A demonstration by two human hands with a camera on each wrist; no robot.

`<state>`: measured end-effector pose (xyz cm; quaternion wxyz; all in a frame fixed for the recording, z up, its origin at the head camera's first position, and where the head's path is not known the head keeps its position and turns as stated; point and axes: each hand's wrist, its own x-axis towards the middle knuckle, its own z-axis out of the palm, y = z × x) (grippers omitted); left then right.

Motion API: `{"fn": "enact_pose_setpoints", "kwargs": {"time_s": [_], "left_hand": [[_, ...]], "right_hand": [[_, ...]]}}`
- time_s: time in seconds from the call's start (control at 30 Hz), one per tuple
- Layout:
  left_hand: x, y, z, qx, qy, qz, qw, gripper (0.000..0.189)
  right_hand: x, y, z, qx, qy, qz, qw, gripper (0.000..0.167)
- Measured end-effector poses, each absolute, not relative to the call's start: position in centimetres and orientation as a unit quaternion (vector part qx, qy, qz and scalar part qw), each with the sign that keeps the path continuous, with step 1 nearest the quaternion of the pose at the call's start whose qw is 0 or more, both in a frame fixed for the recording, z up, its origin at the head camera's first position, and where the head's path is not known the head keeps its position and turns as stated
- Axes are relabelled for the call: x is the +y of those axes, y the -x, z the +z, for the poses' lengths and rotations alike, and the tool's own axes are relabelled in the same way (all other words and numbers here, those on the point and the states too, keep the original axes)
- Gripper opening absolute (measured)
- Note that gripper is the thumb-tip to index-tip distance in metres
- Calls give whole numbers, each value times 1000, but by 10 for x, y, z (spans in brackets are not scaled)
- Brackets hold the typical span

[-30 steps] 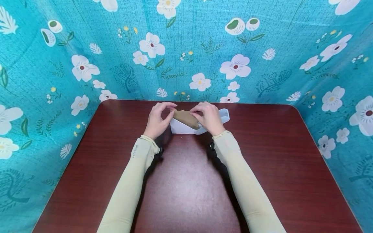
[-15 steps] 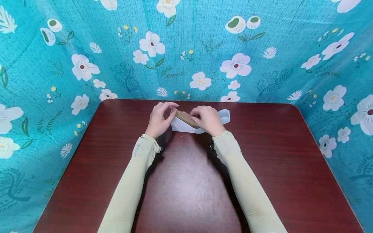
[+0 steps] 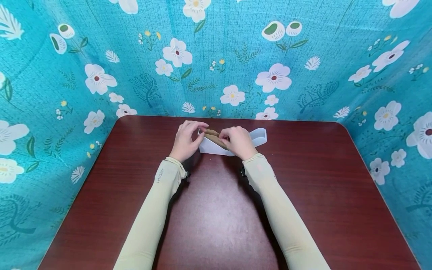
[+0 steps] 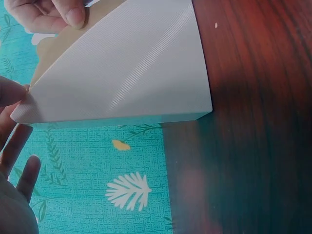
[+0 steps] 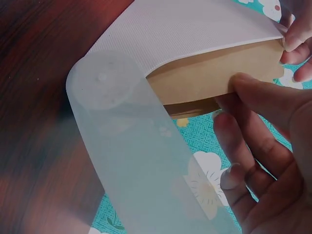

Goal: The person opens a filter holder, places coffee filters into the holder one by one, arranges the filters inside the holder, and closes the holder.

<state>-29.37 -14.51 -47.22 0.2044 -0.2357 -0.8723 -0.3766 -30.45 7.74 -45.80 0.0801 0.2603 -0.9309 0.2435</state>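
A white ribbed box (image 4: 146, 63) with a slanted open top stands near the table's back edge. Brown paper (image 5: 195, 73) lies inside it, rising past the slanted rim, with a second brown layer behind. My left hand (image 3: 185, 139) pinches the box's tall upper corner between thumb and finger. My right hand (image 3: 239, 140) pinches the brown paper, thumb on its front face and fingers behind. A pale translucent, trough-like piece (image 5: 122, 136) with a rounded end overlaps the low end of the box; I cannot tell whether they are joined.
A dark red wood-grain table (image 3: 216, 210) lies under both arms. Its back edge runs just behind the box, and a blue floral curtain (image 3: 216, 67) hangs behind and at both sides. A tiny pale speck (image 4: 216, 25) lies on the tabletop.
The brown paper stands less high and wide above the rim, and a gap shows between its layers. My right fingers have moved slightly left over it. My left hand stays at the corner.
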Motion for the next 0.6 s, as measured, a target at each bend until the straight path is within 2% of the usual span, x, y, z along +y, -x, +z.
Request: {"fn": "enact_pose_setpoints", "kwargs": {"time_s": [0.6], "left_hand": [[-147,294,-473,-868,236,-391,196,25]], "right_hand": [[74,304,-460,-935,-246,231,111,6]]}}
